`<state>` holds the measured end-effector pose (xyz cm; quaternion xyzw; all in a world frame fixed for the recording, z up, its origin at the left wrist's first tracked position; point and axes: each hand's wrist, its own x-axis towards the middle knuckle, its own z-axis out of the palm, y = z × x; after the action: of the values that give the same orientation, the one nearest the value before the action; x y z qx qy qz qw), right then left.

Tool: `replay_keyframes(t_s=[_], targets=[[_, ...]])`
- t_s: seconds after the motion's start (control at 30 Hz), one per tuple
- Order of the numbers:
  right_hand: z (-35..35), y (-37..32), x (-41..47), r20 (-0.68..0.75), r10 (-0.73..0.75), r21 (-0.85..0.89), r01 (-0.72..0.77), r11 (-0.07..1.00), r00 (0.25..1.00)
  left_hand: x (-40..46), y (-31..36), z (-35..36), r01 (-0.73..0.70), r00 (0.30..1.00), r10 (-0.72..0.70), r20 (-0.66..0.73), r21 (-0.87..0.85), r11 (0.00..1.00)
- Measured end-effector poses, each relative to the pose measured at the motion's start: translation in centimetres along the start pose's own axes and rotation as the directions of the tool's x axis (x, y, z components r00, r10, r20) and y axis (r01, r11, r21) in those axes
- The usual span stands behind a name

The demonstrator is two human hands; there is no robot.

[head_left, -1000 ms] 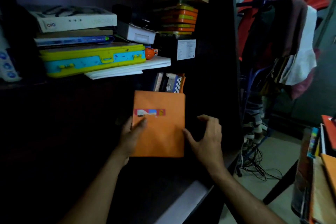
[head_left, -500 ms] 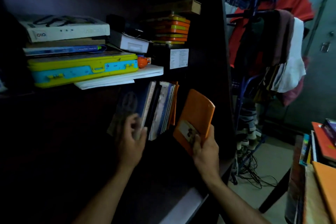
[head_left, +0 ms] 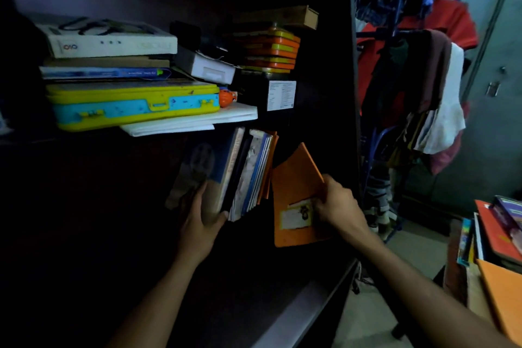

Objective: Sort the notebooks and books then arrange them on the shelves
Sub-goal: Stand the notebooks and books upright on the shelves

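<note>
Shelf edge: the pale front lip of the lower shelf runs through the bottom centre of the frame, with both forearms reaching over it into the dark unit.
Right hand: the right hand, right of centre, grips the orange notebook at its right edge, fingers curled over the cover beside a pale label; the notebook stands on its lower edge and tilts, its top corner leaning right toward the dark side panel.
Left hand: the left hand, centre frame, holds the row of upright books, thumb wrapped onto the front edge of the outermost book and fingers lying flat along its dim cover.
Gap: the row leans left and the notebook stands just to its right, a narrow dark wedge between them at the top; lower down I cannot tell whether they touch.
Side pile: at the lower right edge of the frame, more books and notebooks lie stacked, one orange cover nearest.
Upper shelf: in the upper left, a yellow and blue case lies on white papers, with flat books and a white box piled on it; a stack of orange and yellow tins sits to the right.
Background: clothes hang on a rack in the upper right.
</note>
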<state>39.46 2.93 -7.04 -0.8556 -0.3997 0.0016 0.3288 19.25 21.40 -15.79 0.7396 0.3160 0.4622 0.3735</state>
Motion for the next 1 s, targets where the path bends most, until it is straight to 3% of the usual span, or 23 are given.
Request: replay_keyframes(t_s=[0.1,0.17,0.63,0.8,1.0], targets=[[-2.1,-1.0,2.1,0.23,0.047,-0.173,-0.007,0.985,0.972,0.0,-0.1,0.0,-0.019,1.0,0.019,-0.007,0.006,1.0],[-2.4,-1.5,3.2,0.285,0.044,-0.21,0.017,0.977,0.957,0.0,0.0,0.0,-0.003,1.0,0.003,0.005,0.002,1.0],[-1.6,-4.3,6.7,0.315,0.035,-0.177,0.022,0.984,0.948,0.0,-0.3,0.0,0.025,0.998,-0.024,0.058,-0.025,0.999],[-1.7,-4.0,6.9,0.277,0.049,-0.203,0.009,0.979,0.96,0.1,-0.4,0.0,0.046,0.997,-0.044,0.067,-0.028,0.999],[-2.3,-3.7,6.8,0.327,0.073,-0.288,0.026,0.957,0.942,0.3,-0.4,0.1,0.057,0.996,-0.052,0.072,-0.06,0.997]])
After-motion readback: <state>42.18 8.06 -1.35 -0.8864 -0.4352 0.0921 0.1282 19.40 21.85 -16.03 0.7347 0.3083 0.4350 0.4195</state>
